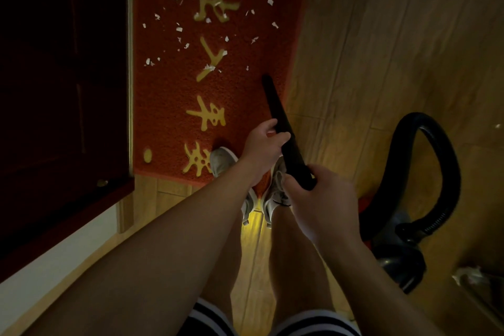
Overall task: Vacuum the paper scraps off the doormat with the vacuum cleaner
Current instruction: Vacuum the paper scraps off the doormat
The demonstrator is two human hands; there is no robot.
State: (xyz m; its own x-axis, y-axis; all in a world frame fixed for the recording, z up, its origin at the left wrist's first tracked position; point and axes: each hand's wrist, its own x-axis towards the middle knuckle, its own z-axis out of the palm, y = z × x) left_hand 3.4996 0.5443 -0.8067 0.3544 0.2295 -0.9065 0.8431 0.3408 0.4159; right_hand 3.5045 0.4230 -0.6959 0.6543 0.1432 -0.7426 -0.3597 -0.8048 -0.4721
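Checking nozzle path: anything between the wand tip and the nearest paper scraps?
Head view: only bare red doormat between the wand tip and the nearest paper scraps.

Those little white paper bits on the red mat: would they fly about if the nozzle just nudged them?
Probably. The paper scraps look thin, torn and curled, so likely very light and floppy. They lie loose on the doormat, whose coarse pile may snag some. The wand, held by both hands, looks rigid.

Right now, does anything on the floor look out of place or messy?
Yes. White paper scraps lie scattered over the far half of the red doormat, none on the near half. Both hands, left hand and right hand, hold the black vacuum wand; its tip points at the scraps, short of them.
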